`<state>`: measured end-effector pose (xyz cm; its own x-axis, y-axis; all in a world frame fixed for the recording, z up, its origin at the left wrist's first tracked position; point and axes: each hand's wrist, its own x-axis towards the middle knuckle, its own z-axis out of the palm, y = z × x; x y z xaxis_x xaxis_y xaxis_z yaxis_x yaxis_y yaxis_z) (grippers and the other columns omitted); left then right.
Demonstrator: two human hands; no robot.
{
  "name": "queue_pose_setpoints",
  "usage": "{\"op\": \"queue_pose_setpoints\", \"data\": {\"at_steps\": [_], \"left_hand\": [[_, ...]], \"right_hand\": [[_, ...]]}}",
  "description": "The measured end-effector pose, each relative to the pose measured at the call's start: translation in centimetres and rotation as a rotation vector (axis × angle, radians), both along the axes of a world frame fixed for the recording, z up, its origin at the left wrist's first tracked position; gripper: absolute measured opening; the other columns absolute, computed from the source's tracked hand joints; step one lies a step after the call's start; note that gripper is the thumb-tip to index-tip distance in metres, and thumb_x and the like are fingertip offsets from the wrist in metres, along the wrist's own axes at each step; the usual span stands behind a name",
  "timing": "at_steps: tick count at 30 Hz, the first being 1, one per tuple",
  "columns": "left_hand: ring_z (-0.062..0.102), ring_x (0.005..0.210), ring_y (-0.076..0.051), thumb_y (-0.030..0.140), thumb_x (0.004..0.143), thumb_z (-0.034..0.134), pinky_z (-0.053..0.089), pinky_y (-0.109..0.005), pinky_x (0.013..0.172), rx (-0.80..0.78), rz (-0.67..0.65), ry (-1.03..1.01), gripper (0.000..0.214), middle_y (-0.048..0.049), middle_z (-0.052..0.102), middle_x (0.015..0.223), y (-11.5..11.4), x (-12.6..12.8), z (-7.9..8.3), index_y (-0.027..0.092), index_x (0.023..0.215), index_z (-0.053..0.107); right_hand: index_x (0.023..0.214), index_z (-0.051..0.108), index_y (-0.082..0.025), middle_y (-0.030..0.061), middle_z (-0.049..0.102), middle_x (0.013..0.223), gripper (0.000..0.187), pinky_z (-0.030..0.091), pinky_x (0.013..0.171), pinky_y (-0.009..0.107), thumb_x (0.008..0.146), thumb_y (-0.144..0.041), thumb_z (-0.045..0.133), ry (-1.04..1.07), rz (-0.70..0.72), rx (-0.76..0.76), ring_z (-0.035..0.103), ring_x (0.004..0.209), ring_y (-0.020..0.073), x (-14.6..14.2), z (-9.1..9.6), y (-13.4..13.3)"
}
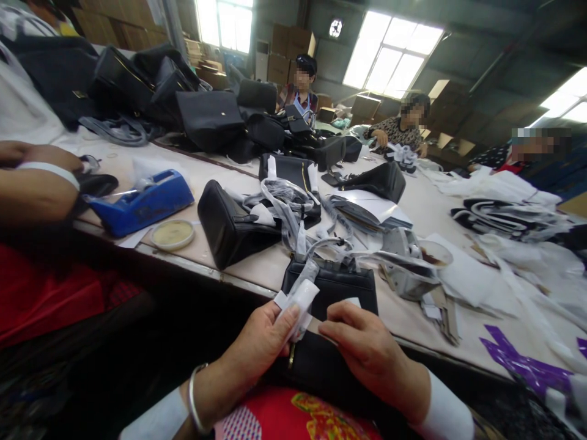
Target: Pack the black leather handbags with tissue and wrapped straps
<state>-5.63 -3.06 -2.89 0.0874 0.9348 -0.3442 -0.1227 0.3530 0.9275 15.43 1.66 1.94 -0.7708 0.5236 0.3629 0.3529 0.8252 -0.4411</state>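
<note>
A black handbag (342,290) lies over the table's front edge and reaches down to my lap, with a gold zip pull (291,354) showing low on it. My left hand (261,339) is closed round a white wrapping (305,299) on the bag's strap, thumb on top. Close beside it, my right hand (367,345) has its fingers bent together over the bag. A thin pale strip (315,325) runs between the two hands; whether the right fingertips pinch it is hidden. Plastic-wrapped straps (330,244) lie looped just beyond the bag.
A blue tape dispenser (144,201) and a round dish (173,234) stand at the left edge, near another person's arm (41,183). Black bags (211,119) are piled behind. Right of the bag are a metal tape holder (406,263), papers and purple plastic (527,360). Co-workers sit across the table.
</note>
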Motion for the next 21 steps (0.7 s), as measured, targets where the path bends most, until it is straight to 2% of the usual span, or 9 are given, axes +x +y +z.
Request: {"op": "queue_pose_setpoints", "data": {"at_steps": [3, 6, 8, 10, 13, 17, 21], "left_hand": [[0.045, 0.056, -0.01, 0.059, 0.092, 0.055, 0.036, -0.022, 0.052, 0.113, -0.061, 0.091, 0.046, 0.0013, 0.056, 0.069, 0.0, 0.1, -0.1, 0.014, 0.088, 0.062], [0.05, 0.066, -0.013, 0.05, 0.094, 0.056, 0.039, -0.024, 0.059, 0.244, -0.085, 0.237, 0.036, -0.0008, 0.061, 0.075, -0.1, 0.1, 0.0, 0.015, 0.088, 0.064], [0.056, 0.071, -0.016, 0.045, 0.096, 0.054, 0.041, -0.026, 0.064, 0.301, -0.111, 0.334, 0.032, -0.0032, 0.066, 0.081, -0.2, 0.1, 0.2, 0.016, 0.093, 0.067], [0.061, 0.077, -0.02, 0.041, 0.096, 0.054, 0.043, -0.029, 0.068, 0.329, -0.135, 0.413, 0.029, -0.0063, 0.07, 0.088, -0.3, -0.1, 0.5, 0.016, 0.098, 0.069], [0.063, 0.078, -0.021, 0.039, 0.095, 0.053, 0.045, -0.029, 0.069, 0.333, -0.143, 0.465, 0.029, -0.008, 0.071, 0.089, -0.5, -0.4, 1.0, 0.016, 0.1, 0.068], [0.059, 0.072, -0.017, 0.045, 0.093, 0.055, 0.043, -0.026, 0.063, 0.315, -0.136, 0.375, 0.032, -0.0041, 0.068, 0.083, -0.6, -0.4, 0.8, 0.016, 0.099, 0.068], [0.051, 0.064, -0.014, 0.055, 0.092, 0.055, 0.037, -0.024, 0.056, 0.209, -0.069, 0.333, 0.042, -0.0003, 0.061, 0.071, -0.3, 0.2, -0.3, 0.015, 0.085, 0.068]], "right_hand": [[0.095, 0.068, -0.017, 0.0065, 0.062, 0.086, 0.023, 0.042, 0.067, 0.03, 0.094, -0.007, 0.048, -0.023, 0.081, 0.113, 0.054, 0.075, 0.0172, -1.8, 1.5, 1.8], [0.081, 0.07, -0.018, 0.0063, 0.068, 0.091, 0.015, 0.044, 0.076, 0.035, 0.09, -0.012, 0.059, -0.12, 0.238, 0.105, 0.058, 0.085, 0.0201, -3.9, 2.7, 3.9], [0.08, 0.073, -0.019, 0.0062, 0.069, 0.108, 0.009, 0.045, 0.086, 0.036, 0.084, -0.012, 0.07, -0.16, 0.3, -0.021, 0.061, 0.098, 0.0217, -5.0, 2.9, 5.2], [0.081, 0.075, -0.019, 0.0047, 0.068, 0.112, 0.012, 0.047, 0.087, 0.032, 0.079, -0.007, 0.074, -0.204, 0.333, -0.236, 0.063, 0.097, 0.0185, -5.6, 2.8, 6.0], [0.077, 0.076, -0.015, 0.0016, 0.067, 0.088, 0.015, 0.048, 0.073, 0.022, 0.077, -0.001, 0.073, -0.265, 0.3, -0.474, 0.063, 0.078, 0.0119, -6.2, 2.5, 6.5], [0.076, 0.076, -0.014, -0.0001, 0.064, 0.076, 0.016, 0.047, 0.069, 0.021, 0.075, 0.001, 0.072, -0.239, 0.2, -0.5, 0.061, 0.073, 0.0117, -6.5, 2.0, 6.3], [0.078, 0.077, -0.015, 0.0005, 0.066, 0.076, 0.013, 0.048, 0.071, 0.022, 0.077, -0.003, 0.072, -0.212, 0.131, -0.499, 0.063, 0.075, 0.0131, -6.3, 1.3, 6.3]]}}
